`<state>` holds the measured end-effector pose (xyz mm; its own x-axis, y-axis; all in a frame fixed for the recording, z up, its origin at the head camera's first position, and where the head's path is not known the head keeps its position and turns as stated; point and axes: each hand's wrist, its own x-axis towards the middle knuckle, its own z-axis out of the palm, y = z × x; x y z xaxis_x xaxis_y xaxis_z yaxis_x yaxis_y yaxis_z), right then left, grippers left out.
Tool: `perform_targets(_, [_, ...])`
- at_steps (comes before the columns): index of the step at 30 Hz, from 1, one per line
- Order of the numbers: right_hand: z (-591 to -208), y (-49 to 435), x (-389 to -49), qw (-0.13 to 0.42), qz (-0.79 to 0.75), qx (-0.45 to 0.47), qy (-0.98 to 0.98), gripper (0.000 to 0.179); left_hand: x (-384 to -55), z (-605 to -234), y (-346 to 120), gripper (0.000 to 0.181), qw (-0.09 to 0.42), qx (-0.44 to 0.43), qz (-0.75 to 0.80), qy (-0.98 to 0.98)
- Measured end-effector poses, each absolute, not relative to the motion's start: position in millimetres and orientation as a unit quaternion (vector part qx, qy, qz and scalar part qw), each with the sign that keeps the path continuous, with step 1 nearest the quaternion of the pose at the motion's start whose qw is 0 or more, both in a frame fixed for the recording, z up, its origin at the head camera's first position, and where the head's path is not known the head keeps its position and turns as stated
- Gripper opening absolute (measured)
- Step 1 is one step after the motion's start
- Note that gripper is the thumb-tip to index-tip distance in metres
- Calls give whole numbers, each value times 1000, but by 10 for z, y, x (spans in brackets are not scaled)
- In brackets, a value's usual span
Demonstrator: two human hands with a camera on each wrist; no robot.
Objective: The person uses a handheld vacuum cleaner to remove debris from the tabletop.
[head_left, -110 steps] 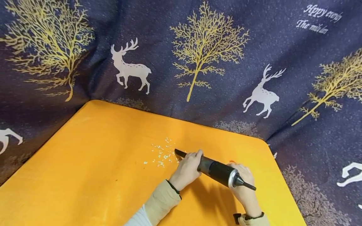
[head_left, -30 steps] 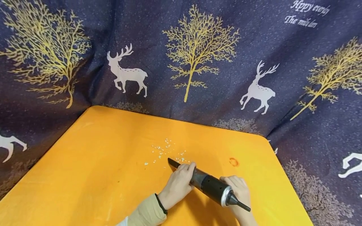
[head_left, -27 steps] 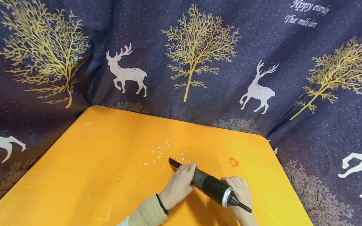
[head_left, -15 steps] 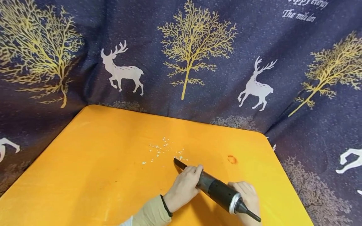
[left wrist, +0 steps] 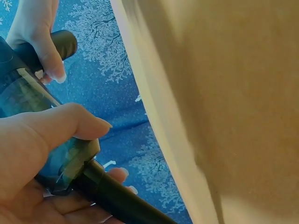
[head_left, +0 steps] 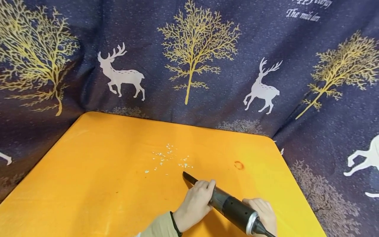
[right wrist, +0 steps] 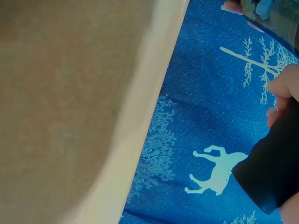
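Note:
A black handheld vacuum cleaner [head_left: 238, 210] with a silver ring at its back end slants over the orange table. Its narrow black nozzle [head_left: 190, 178] points up-left, the tip just short of several small pale scraps [head_left: 185, 165]. My left hand [head_left: 193, 204] grips the front part; the left wrist view shows its thumb and fingers around the see-through dust cup [left wrist: 70, 161]. My right hand [head_left: 264, 212] is partly hidden behind the body. In the right wrist view, the right hand [right wrist: 287, 86] wraps the black handle [right wrist: 273, 158].
The orange tabletop [head_left: 88, 171] has rounded far corners. A reddish ring mark [head_left: 239, 165] lies on it to the right of the scraps. A dark blue cloth [head_left: 165, 108] printed with deer and trees hangs along the far and side edges.
Since the oldest frame, scraps left of the nozzle have thinned out, and the ring mark is uncovered. Over the last second the vacuum cleaner has shifted right and nearer to me.

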<state>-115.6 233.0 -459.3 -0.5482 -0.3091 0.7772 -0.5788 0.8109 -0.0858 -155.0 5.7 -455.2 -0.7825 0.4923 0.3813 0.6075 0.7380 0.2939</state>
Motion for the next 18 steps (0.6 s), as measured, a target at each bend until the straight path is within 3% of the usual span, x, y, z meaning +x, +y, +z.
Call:
perform_targets(3, [-4617, 2340, -1145, 399, 170, 258, -864, 22, -1528, -4555, 62, 58, 149, -296, -200, -922])
perform_targets(8, [-4610, 2321, -1159, 413, 152, 247, -863, 42, -1552, -4573, 91, 60, 148, -292, -198, -924])
perform_targets(14, [-4570, 2363, -1113, 399, 150, 229, -875, 19, -1593, -4594, 173, 59, 147, -295, -204, -922])
perform_targets(18, [-4570, 2400, -1096, 388, 147, 218, -883, 17, -1619, -4605, 214, 58, 149, -302, -207, -918])
